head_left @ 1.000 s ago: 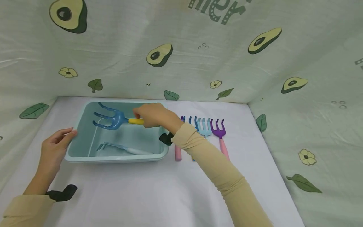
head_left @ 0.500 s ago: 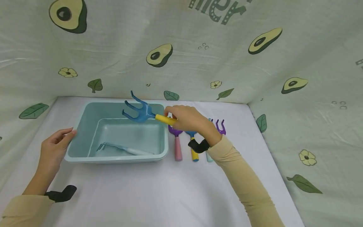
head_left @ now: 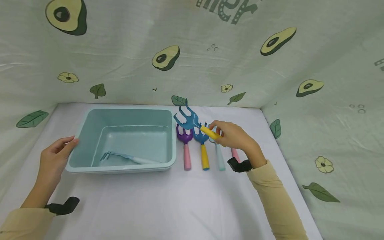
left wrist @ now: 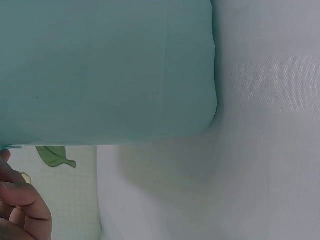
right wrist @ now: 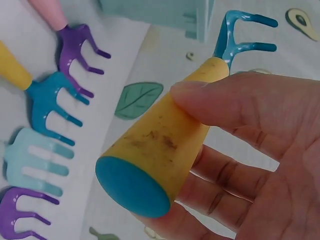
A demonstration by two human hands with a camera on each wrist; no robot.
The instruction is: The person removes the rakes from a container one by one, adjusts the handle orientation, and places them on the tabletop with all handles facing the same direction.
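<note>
My right hand (head_left: 235,135) holds a small garden hand rake (head_left: 190,120) by its yellow handle, thumb on top, raised over the row of rakes with its blue tines pointing back and left. In the right wrist view, the handle's blue end (right wrist: 132,186) faces the camera. At the far left, my left hand (head_left: 55,158) pinches the rim of a pale teal plastic basin (head_left: 135,116) between thumb and fingers. Inside the basin lies a light blue hand rake (head_left: 144,161), along the near side.
Right of the basin, several hand rakes lie in a row: purple with pink handle (head_left: 187,156), blue with yellow handle (head_left: 205,156), light blue (head_left: 220,160), and another purple one (right wrist: 20,212), partly hidden by my right hand in the head view. A patterned cloth (head_left: 120,50) hangs behind the table.
My right hand has carried the yellow-handled rake out from over the basin, rightward to above the row. The left hand stays at the basin rim. The head view has shifted slightly.
</note>
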